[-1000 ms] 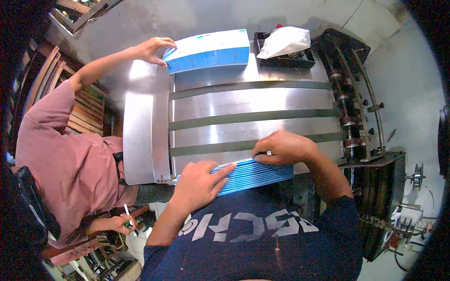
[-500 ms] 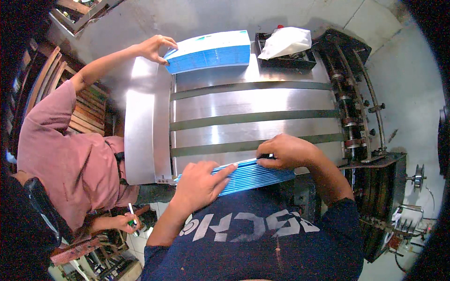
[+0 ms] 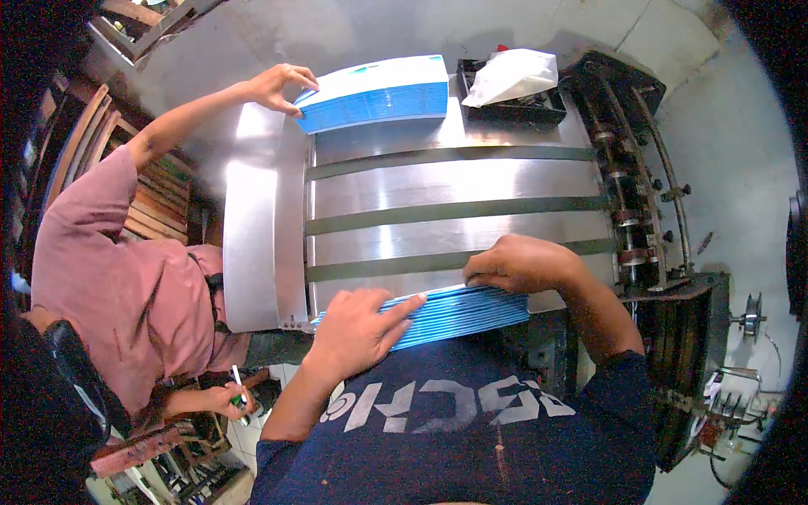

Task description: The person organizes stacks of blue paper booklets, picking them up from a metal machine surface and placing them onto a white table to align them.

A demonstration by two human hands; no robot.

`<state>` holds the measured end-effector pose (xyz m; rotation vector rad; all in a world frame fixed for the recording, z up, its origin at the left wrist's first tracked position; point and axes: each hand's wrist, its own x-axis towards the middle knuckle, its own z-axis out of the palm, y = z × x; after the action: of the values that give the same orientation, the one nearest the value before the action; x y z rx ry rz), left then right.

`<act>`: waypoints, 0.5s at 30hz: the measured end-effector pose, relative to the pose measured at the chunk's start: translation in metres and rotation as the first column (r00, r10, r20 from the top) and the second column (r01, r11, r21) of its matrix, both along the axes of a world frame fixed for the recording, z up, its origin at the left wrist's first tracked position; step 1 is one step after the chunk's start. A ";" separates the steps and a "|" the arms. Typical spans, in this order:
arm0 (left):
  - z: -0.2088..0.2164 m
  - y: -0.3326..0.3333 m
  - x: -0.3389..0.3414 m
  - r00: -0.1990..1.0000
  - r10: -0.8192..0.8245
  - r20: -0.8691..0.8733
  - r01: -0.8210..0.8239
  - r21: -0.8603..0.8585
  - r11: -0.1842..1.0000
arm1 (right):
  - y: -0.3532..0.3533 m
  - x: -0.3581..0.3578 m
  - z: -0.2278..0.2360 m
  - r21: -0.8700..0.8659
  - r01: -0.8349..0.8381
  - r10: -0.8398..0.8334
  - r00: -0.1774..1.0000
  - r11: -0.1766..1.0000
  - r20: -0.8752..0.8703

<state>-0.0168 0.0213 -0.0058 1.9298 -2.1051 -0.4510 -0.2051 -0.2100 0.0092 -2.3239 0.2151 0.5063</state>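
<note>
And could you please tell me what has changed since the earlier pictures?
The right hand has shifted slightly rightward along the near blue stack, and the gap between its thumb and fingers no longer shows. The left hand stays on that stack; the far stack has not visibly moved.

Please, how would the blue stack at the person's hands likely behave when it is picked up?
The blue stack would probably not lift as one solid block: its side shows many thin layers, which may slide or fan apart unless squeezed. A single layer looks thin enough to bend fairly easily. With its long, straight edges, it seems unlikely to roll.
</note>
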 end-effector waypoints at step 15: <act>0.000 0.002 -0.001 1.000 -0.029 0.011 0.029 -0.013 1.000 | 0.010 -0.010 -0.009 0.024 -0.089 0.085 0.987 0.996 0.136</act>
<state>-0.0183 0.0236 -0.0058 1.9010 -2.1395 -0.4330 -0.2155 -0.2004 0.0004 -2.3349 0.0414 0.3905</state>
